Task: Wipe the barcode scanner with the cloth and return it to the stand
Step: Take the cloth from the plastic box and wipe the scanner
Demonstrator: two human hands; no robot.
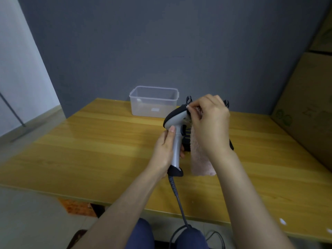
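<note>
My left hand (166, 150) grips the barcode scanner (177, 133) by its handle; my right hand (209, 123) pinches the cloth (199, 155) against its head. The dangling cloth could snag the stand (188, 100) behind, or the cable (177, 194) could tug my grip loose.

Left hand (166, 150): wrapped around the grey handle of the barcode scanner (177, 135), thumb lying up along it.
Scanner: held above the desk (89, 141), head tilted up and away, black base at the bottom, dark cable (177, 194) trailing down toward the lap.
Right hand (210, 123): pinching a pale pink cloth (199, 159) against the scanner head; the rest of the cloth hangs down.
Stand (188, 100): black, mostly hidden behind the hands.
Plastic container (154, 101): clear, open, at the desk's far edge.
Cardboard boxes (309, 108): at right.
</note>
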